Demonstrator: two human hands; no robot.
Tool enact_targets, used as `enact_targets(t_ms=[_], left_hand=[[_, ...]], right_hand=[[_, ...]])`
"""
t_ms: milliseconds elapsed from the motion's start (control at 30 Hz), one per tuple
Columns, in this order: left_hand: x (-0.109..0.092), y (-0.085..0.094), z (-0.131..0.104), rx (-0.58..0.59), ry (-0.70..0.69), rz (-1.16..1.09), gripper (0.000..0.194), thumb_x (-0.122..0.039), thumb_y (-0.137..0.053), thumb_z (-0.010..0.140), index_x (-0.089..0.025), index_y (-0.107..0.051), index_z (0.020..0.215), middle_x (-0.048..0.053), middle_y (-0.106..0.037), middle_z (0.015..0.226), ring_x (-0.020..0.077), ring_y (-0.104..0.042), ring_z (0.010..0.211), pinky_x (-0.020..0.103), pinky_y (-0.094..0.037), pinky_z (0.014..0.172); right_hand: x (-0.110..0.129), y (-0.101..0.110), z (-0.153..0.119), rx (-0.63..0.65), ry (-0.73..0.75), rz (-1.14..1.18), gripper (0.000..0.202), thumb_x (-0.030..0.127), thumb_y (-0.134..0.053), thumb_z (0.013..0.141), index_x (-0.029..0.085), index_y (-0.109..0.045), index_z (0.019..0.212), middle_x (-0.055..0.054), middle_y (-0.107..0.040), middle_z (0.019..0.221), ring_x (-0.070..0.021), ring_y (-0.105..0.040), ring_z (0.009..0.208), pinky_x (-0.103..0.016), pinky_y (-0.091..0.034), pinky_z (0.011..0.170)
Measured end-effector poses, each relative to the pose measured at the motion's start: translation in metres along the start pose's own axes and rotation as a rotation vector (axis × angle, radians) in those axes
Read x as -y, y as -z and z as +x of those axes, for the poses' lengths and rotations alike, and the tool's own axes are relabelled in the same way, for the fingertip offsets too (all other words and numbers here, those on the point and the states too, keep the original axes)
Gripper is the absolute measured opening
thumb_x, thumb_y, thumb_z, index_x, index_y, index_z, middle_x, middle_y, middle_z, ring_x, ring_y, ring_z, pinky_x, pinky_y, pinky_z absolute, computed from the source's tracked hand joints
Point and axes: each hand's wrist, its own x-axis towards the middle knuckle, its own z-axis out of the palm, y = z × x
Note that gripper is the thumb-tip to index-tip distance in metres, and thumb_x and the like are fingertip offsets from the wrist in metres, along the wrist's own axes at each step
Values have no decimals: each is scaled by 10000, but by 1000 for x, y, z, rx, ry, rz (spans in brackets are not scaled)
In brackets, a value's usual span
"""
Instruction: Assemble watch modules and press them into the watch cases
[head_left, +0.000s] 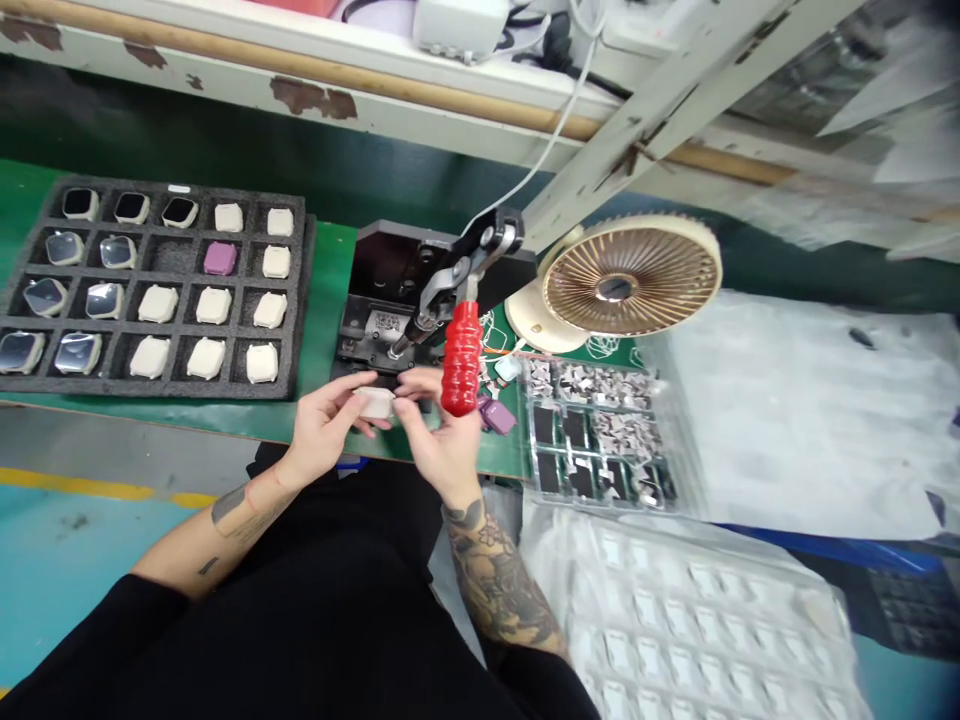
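In front of the press, a small off-white smartwatch case [376,403] is held between both hands. My left hand [324,425] pinches its left end between thumb and fingers. Closed on its right end, my right hand [444,440] sits partly behind the red handle. Just beyond the hands stands a black toggle press [371,325] with a red ribbed handle [460,360]. A purple watch case [496,416] lies on the bench to the right of my right hand.
A grey foam tray [300,300] with watch cases stands left. Right are a beige fan [630,275], a clear compartment box [589,408] of small parts, and plastic-covered trays [697,620]. A white cable [551,150] hangs behind the press.
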Motion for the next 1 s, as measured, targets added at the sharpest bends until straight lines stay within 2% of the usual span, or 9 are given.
enact_targets(t_ms=[100, 200, 367, 533, 600, 667, 733, 833, 1000], left_hand=[[-7, 2, -1, -38, 194, -233, 618, -476, -916, 929, -164, -768, 1442, 170, -859, 1234, 305, -886, 945, 304, -709, 727], [-15, 3, -4, -13, 266, -326, 651, -363, -1016, 820, -154, -787, 1392, 184, -854, 1243, 285, -877, 988, 271, -691, 756], [-16, 3, -5, -8, 221, -334, 497, -242, -1061, 722, -157, -791, 1130, 89, -855, 1000, 177, -813, 789, 213, -605, 636], [-1, 13, -8, 46, 103, -163, 446, -272, -1027, 781, -184, -804, 1158, 81, -838, 1067, 183, -800, 870, 256, -646, 731], [4, 21, -14, 83, 14, -18, 411, -298, -971, 861, -190, -830, 1232, 112, -831, 1166, 208, -805, 970, 303, -673, 844], [7, 30, -19, 106, -99, 152, 379, -304, -911, 924, -199, -844, 1282, 135, -814, 1239, 227, -796, 1031, 329, -676, 891], [7, 39, -22, 121, -223, 314, 372, -289, -878, 950, -212, -847, 1312, 139, -807, 1254, 224, -784, 1019, 324, -671, 863], [3, 44, -21, 171, -362, 487, 403, -265, -858, 964, -232, -828, 1365, 117, -818, 1188, 193, -760, 924, 302, -652, 800], [-5, 33, -12, 186, -529, 581, 440, -241, -838, 984, -231, -787, 1420, 115, -802, 1186, 196, -749, 946, 327, -659, 837]], right_hand=[[5, 15, 30, -257, 243, -206, 496, 654, -646, 1058, 243, -707, 1328, -127, -716, 1284, -304, -742, 1198, -530, -669, 978], [14, 20, 66, -204, 456, -360, 615, 844, -545, 1022, 281, -726, 1188, -90, -703, 1264, -344, -700, 1358, -623, -624, 1102], [60, 19, 113, -183, 897, -229, 389, 545, -372, 1188, 294, -662, 1124, 18, -717, 1009, -177, -809, 1051, -461, -664, 986], [94, 23, 115, -308, 611, -156, 479, 547, -457, 1162, 194, -594, 1455, -88, -680, 1292, -234, -759, 1205, -421, -643, 1016], [78, 21, 96, -495, 602, -191, 491, 526, -525, 1136, 210, -557, 1509, -113, -659, 1329, -260, -757, 1160, -436, -650, 940], [48, 17, 66, -532, 652, -235, 324, 354, -523, 1131, 233, -595, 1424, -67, -700, 1104, -224, -747, 950, -427, -637, 843], [16, 11, 33, -216, 519, -338, 271, 188, -473, 1120, 232, -621, 1343, -41, -726, 994, -206, -735, 914, -392, -627, 835], [-21, -2, 3, 105, 396, -472, 303, 127, -540, 1088, 175, -678, 1354, -119, -793, 1215, -252, -745, 1141, -413, -634, 1007], [-52, -27, 12, 309, 233, -587, 442, 88, -527, 1037, 122, -690, 1447, -194, -749, 1341, -309, -674, 1266, -491, -571, 1170]])
